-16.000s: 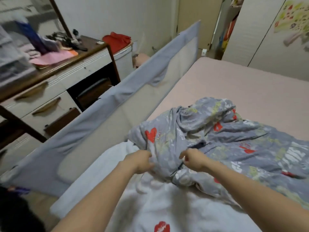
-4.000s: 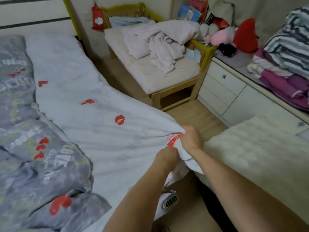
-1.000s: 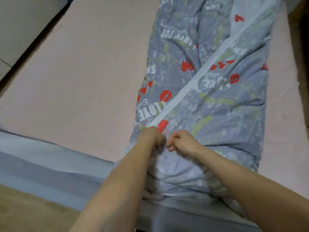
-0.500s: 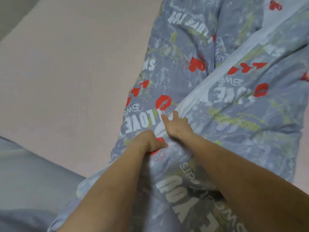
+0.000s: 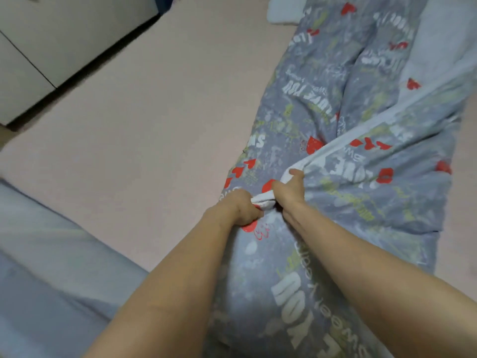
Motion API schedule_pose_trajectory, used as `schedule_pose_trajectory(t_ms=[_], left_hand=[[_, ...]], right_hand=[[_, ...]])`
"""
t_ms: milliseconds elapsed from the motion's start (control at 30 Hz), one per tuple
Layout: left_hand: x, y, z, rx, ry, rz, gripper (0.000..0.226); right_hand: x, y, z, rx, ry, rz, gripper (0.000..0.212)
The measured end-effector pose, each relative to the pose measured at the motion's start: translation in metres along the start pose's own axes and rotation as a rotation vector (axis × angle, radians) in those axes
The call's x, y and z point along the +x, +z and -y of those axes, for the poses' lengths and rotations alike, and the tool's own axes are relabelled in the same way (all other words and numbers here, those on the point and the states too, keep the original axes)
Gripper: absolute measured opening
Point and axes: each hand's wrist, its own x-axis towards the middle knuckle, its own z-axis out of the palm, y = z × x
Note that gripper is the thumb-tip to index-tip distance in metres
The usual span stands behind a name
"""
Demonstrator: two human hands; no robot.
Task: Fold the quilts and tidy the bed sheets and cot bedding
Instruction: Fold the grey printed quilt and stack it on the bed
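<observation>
1. The person is working on the quilt-folding step: the grey printed quilt [image 5: 343,140] is lying lengthwise down the right half of the bed, already doubled into a long band, with its pale edge strip [image 5: 343,143] running diagonally from the far right toward the hands.
2. The left hand [image 5: 238,208] is gripping the near end of that pale edge, fingers curled round a bunch of white cloth.
3. The right hand [image 5: 289,188] is pinching the same edge just beyond it, thumb raised over the hem; the two hands are nearly touching.
4. Judging from this, the next move is calling for the hands to part along the hem, draw it taut and square it with the layer beneath before any crosswise fold; a skewed edge could leave the fold lopsided.
5. The pink sheet [image 5: 134,120] is lying flat on the left half of the bed.
6. No containers are showing; a white cabinet [image 5: 59,34] is standing at far left, doors closed.
</observation>
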Motion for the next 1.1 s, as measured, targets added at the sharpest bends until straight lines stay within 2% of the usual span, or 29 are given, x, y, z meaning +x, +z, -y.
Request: schedule_pose_trajectory(t_ms=[67,133,233,300,367,433,500,600,667,733,800,833,900,967,1000,1033,1100], left_hand=[[-0.012,0.002,-0.009,0.044,0.034,0.068,0.041],[-0.022,0.004,-0.016,0.041,0.075,0.062,0.041],[-0.041,-0.018,-0.012,-0.159,0.111,0.012,0.034],[-0.051,-0.039,0.005,-0.222,0.043,0.017,0.032],[-0.062,-0.047,0.029,-0.095,-0.111,0.075,0.041],[-0.073,-0.032,0.056,0.055,-0.226,0.164,0.044],[-0.076,-0.001,0.084,0.091,-0.342,0.191,0.045],[-0.07,0.035,0.108,0.022,-0.401,0.16,0.05],[-0.066,0.045,0.113,-0.087,-0.304,0.061,0.04],[-0.064,0.045,0.118,-0.18,-0.222,-0.188,0.025],[-0.057,0.047,0.132,-0.208,-0.265,-0.424,0.018],[-0.053,0.052,0.141,-0.175,-0.328,-0.431,0.019],[-0.048,0.069,0.156,-0.048,-0.448,-0.203,0.031],[-0.045,0.085,0.163,0.028,-0.52,0.103,0.052],[-0.042,0.091,0.162,0.05,-0.52,0.195,0.059],[-0.037,0.092,0.16,0.074,-0.498,0.232,0.062],[-0.03,0.089,0.149,0.088,-0.452,0.212,0.06]], right_hand=[[-0.012,-0.017,0.001,-0.071,-0.062,0.027,0.043],[-0.022,-0.031,0.01,0.003,-0.127,0.045,0.03],[-0.042,-0.04,0.049,0.206,-0.29,0.036,0.03],[-0.06,-0.028,0.071,0.238,-0.441,0.118,0.03],[-0.083,0.009,0.065,0.055,-0.524,0.295,0.029],[-0.099,0.048,0.034,-0.161,-0.438,0.447,0.028],[-0.1,0.073,-0.005,-0.34,-0.274,0.476,0.03],[-0.082,0.075,-0.037,-0.518,-0.26,0.437,0.029],[-0.07,0.079,-0.028,-0.399,-0.383,0.417,0.03],[-0.061,0.093,-0.002,-0.247,-0.501,0.383,0.032],[-0.054,0.114,0.009,-0.187,-0.58,0.368,0.032],[-0.051,0.123,0.004,-0.212,-0.579,0.396,0.033],[-0.05,0.134,-0.037,-0.412,-0.498,0.585,0.038],[-0.063,0.125,-0.091,-0.872,-0.454,0.886,0.055],[-0.067,0.116,-0.113,-1.047,-0.452,0.977,0.058],[-0.07,0.105,-0.125,-1.1,-0.45,1.011,0.056],[-0.073,0.079,-0.125,-0.916,-0.428,0.967,0.048]])
